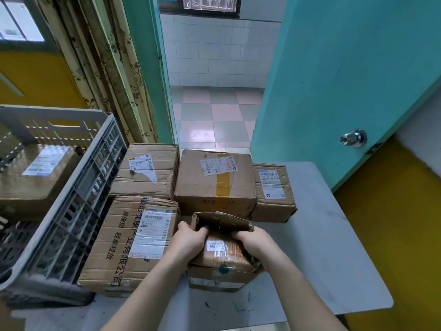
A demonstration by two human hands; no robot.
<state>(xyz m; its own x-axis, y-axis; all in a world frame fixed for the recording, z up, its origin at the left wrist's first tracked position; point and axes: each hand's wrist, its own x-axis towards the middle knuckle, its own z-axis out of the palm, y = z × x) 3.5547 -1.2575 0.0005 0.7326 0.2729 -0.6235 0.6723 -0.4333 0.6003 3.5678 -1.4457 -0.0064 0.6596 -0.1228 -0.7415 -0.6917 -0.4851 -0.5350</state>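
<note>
A small cardboard box (pixel 222 256) with a white number label sits near the front of the grey table (pixel 334 259). Its far flap stands raised. My left hand (pixel 191 240) grips the box's left side, fingers curled in under the flap. My right hand (pixel 253 242) grips the right side the same way, fingertips tucked into the opening. Both forearms reach in from the bottom of the view.
Several taped cardboard parcels surround it: a large printed one (pixel 128 242) to the left, others behind (pixel 214 180), (pixel 148 170), (pixel 273 192). A grey plastic crate (pixel 71 187) holding a parcel stands at left. A teal door (pixel 346 80) with a metal knob is open at right.
</note>
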